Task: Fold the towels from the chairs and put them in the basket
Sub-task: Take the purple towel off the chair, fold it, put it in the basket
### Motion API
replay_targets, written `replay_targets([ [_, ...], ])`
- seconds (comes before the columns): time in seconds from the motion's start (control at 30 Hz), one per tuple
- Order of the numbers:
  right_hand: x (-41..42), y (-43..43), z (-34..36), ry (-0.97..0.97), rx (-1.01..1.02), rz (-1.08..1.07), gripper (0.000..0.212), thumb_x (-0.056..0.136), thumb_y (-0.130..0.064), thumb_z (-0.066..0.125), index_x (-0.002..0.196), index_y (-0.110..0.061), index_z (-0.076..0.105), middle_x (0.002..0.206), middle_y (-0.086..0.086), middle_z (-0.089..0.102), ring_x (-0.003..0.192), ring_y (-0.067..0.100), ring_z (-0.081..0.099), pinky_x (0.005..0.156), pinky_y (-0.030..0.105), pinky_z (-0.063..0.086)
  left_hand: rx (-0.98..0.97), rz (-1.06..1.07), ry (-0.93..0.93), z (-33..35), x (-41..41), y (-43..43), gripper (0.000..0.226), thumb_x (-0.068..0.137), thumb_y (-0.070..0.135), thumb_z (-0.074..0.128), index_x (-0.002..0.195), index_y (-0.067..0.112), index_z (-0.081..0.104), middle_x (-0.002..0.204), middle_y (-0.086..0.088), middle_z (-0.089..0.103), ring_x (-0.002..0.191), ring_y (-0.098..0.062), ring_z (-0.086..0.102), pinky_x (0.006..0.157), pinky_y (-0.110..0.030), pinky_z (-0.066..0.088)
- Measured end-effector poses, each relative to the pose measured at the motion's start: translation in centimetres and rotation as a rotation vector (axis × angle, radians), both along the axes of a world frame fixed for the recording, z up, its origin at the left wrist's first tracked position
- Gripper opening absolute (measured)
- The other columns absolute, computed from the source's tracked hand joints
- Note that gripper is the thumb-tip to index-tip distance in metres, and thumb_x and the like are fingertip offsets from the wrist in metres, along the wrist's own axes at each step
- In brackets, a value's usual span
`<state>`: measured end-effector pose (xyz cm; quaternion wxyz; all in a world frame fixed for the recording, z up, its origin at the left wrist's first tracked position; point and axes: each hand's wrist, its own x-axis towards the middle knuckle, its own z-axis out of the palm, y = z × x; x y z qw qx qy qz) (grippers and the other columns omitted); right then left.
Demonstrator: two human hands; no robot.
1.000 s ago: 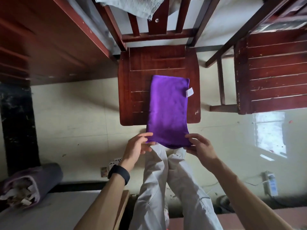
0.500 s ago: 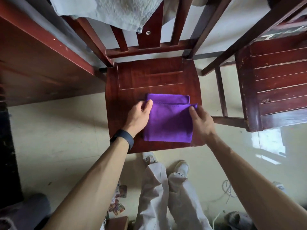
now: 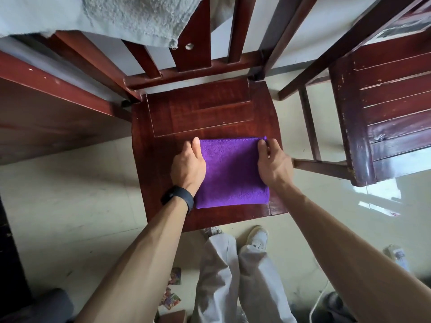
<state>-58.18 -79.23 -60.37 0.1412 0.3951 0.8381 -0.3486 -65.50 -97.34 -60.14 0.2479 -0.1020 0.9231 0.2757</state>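
Now the purple towel [image 3: 233, 176], long a second ago, lies halved on the chair seat [image 3: 205, 117]; your left hand [image 3: 188, 163] and right hand [image 3: 273, 162] pinch its far corners, so this fold looks done.

A folded purple towel [image 3: 233, 176] lies flat on the wooden chair seat [image 3: 205, 113], its far corners pinched by the left hand [image 3: 188, 164] and the right hand [image 3: 272, 163], below a grey towel [image 3: 116, 17] draped over the backrest.

Picture cards [image 3: 172, 300] litter the floor [image 3: 70, 217] near sneakers [image 3: 257, 240].
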Motion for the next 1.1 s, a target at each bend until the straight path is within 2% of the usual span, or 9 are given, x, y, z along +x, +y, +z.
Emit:
replay_targets([
  [0.13, -0.3, 0.0, -0.3, -0.014, 0.051, 0.038, 0.037, 0.105, -0.049, 0.033, 0.109, -0.019, 0.054, 0.103, 0.018, 0.073, 0.099, 0.045, 0.063, 0.078, 0.042, 0.044, -0.058, -0.007, -0.003, 0.1, -0.1, 0.5, 0.049, 0.106, 0.045, 0.024, 0.106, 0.007, 0.054, 0.105, -0.028, 0.067, 0.099, -0.047, 0.062, 0.076, -0.046, 0.047],
  [0.3, -0.8, -0.2, 0.0, -0.043, 0.137, 0.07, 0.038, 0.105, -0.051, 0.034, 0.115, -0.021, 0.055, 0.105, 0.017, 0.072, 0.099, 0.045, 0.063, 0.072, 0.038, 0.035, -0.254, -0.163, 0.103, -0.4, -0.1, 0.4, 0.045, 0.106, 0.046, 0.023, 0.113, 0.01, 0.049, 0.096, -0.024, 0.07, 0.089, -0.046, 0.066, 0.064, -0.042, 0.04],
  [0.37, -0.6, -0.4, 0.0, -0.062, 0.178, 0.082, 0.038, 0.104, -0.053, 0.035, 0.109, -0.02, 0.052, 0.106, 0.014, 0.071, 0.097, 0.044, 0.063, 0.071, 0.037, 0.034, -0.309, -0.223, 0.133, -0.5, 0.1, -0.1, 0.044, 0.105, 0.047, 0.024, 0.119, 0.012, 0.045, 0.093, -0.022, 0.071, 0.086, -0.045, 0.067, 0.062, -0.04, 0.036],
  [0.47, 0.0, -0.7, -0.3, -0.063, 0.201, 0.033, 0.045, 0.101, -0.058, 0.037, 0.106, -0.014, 0.047, 0.108, 0.014, 0.066, 0.099, 0.043, 0.061, 0.073, 0.04, 0.037, -0.322, -0.237, 0.169, -0.6, 0.1, -1.2, 0.045, 0.103, 0.051, 0.025, 0.124, 0.016, 0.044, 0.104, -0.015, 0.071, 0.088, -0.044, 0.067, 0.063, -0.04, 0.037],
  [0.57, 1.0, -1.2, 0.3, 0.127, 0.371, -0.002, 0.053, 0.097, -0.057, 0.047, 0.118, -0.009, 0.054, 0.118, 0.016, 0.057, 0.106, 0.04, 0.055, 0.084, 0.044, 0.043, -0.19, -0.202, 0.335, -0.4, 0.9, -2.4, 0.038, 0.102, 0.043, 0.037, 0.126, 0.017, 0.052, 0.118, -0.01, 0.063, 0.1, -0.038, 0.062, 0.071, -0.044, 0.045],
  [0.67, 2.3, -3.0, 1.1, 0.285, 0.487, 0.225, 0.047, 0.099, -0.043, 0.052, 0.133, -0.011, 0.056, 0.144, 0.01, 0.051, 0.125, 0.031, 0.051, 0.095, 0.043, 0.041, -0.121, -0.408, 0.532, 0.1, 3.7, -2.0, 0.045, 0.098, 0.033, 0.049, 0.138, 0.012, 0.054, 0.14, -0.013, 0.052, 0.125, -0.032, 0.052, 0.099, -0.045, 0.042],
  [0.77, 3.3, -4.7, -0.2, 0.213, 0.439, 0.547, 0.054, 0.102, -0.038, 0.043, 0.152, -0.016, 0.042, 0.164, 0.006, 0.03, 0.152, 0.025, 0.025, 0.117, 0.05, 0.028, -0.141, -0.634, 0.403, -0.9, 5.9, -1.2, 0.061, 0.098, 0.038, 0.044, 0.155, 0.017, 0.032, 0.164, -0.003, 0.024, 0.151, -0.024, 0.023, 0.117, -0.052, 0.024],
  [0.87, 3.6, -3.7, -2.5, 0.082, 0.417, 0.652, 0.063, 0.104, -0.048, 0.032, 0.161, -0.023, 0.021, 0.169, 0.001, 0.013, 0.156, 0.018, 0.008, 0.122, 0.06, 0.014, -0.205, -0.666, 0.311, -2.8, 5.5, -1.8, 0.066, 0.098, 0.047, 0.039, 0.158, 0.026, 0.02, 0.167, 0.005, 0.01, 0.154, -0.016, 0.006, 0.12, -0.058, 0.013],
  [1.1, 4.0, -2.8, -4.0, 0.1, 0.462, 0.639, 0.071, 0.101, -0.059, 0.031, 0.162, -0.025, 0.015, 0.17, 0.003, 0.008, 0.156, 0.017, 0.004, 0.122, 0.061, 0.009, -0.205, -0.792, 0.373, -4.2, 3.9, -3.6, 0.069, 0.096, 0.057, 0.038, 0.158, 0.035, 0.017, 0.167, 0.006, 0.004, 0.154, -0.013, 0.004, 0.12, -0.059, 0.009],
])
